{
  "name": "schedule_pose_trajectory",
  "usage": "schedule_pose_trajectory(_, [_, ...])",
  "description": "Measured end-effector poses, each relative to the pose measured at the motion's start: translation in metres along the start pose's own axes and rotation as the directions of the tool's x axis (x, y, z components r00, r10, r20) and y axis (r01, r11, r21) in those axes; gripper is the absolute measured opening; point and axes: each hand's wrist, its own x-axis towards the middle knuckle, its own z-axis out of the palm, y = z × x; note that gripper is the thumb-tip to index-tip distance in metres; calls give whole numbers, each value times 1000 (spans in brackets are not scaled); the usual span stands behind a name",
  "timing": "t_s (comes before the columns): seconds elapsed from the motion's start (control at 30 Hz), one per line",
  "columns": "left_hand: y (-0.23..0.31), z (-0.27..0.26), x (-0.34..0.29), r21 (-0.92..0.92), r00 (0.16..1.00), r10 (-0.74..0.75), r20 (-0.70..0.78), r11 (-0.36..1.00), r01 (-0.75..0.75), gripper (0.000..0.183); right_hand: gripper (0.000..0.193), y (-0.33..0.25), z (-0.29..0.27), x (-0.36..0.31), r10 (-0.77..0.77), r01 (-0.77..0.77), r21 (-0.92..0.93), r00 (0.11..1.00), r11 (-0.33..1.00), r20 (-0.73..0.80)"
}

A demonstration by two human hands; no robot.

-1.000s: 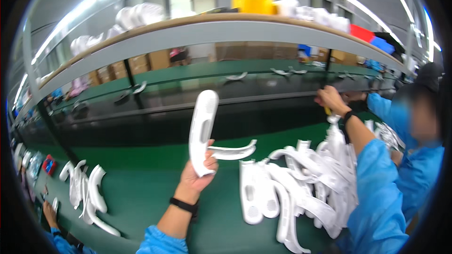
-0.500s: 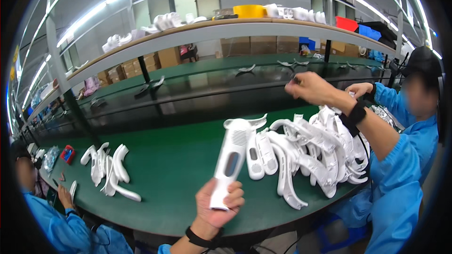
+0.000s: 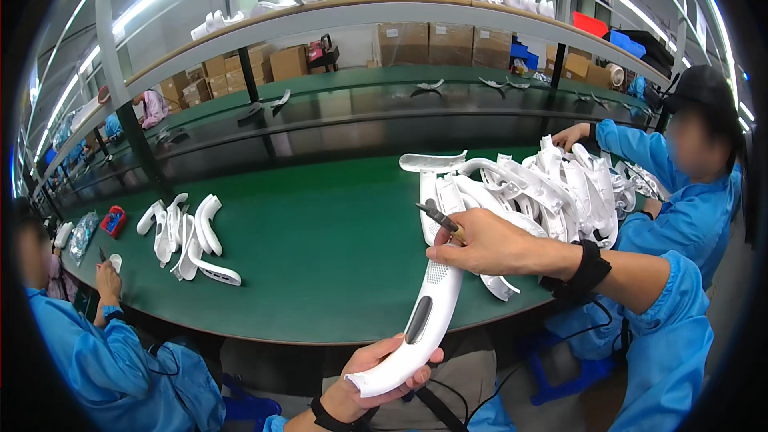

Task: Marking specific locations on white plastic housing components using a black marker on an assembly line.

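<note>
My left hand (image 3: 346,402) grips the lower end of a curved white plastic shell (image 3: 442,304), holding it tilted over the table's near edge. A patch of small holes and a long dark slot show on the shell's face. Pinched in my right hand (image 3: 500,246) is a slim pen-like tool (image 3: 438,218) with a dark tip and a brass-coloured collar; its exact kind is unclear. That hand is at the shell's upper end, and its fingers partly cover it. Just beyond lies a heap of similar white shells (image 3: 576,192).
Several white shells (image 3: 186,242) lie on the green table (image 3: 312,272) at left. A red box (image 3: 113,222) stands beyond them. Co-workers in blue sit at left (image 3: 88,360) and right (image 3: 688,176). Behind runs a dark conveyor (image 3: 344,124), with a raised shelf (image 3: 360,20) overhead.
My left hand has lowered the shell toward me and tilted it. My right hand has come down and left from above the heap to the shell's upper end. The view has shifted slightly.
</note>
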Motion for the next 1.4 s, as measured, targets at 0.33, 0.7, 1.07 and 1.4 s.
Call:
schedule_pose_trajectory(0.33, [11, -13, 8, 95, 998, -60, 0, 994, 59, 36, 40, 28, 12, 7, 103, -104, 23, 994, 994, 38])
schedule_pose_trajectory(0.7, [7, 15, 16, 975, 735, 671, 93, -211, 69, 26, 37, 53, 17, -10, -17, 31, 239, 998, 970, -64])
schedule_pose_trajectory(1.07, [131, -21, 60, 954, 617, 772, 154, -280, 112, 15, 19, 99, 84, -59, 221, -63, 684, 964, 727, -146])
schedule_pose_trajectory(1.4, [230, -10, 224, 497, 542, 661, 520, -749, 438, 52, 19, 84, 130, -84, 162, 108, 701, 938, 705, -307])
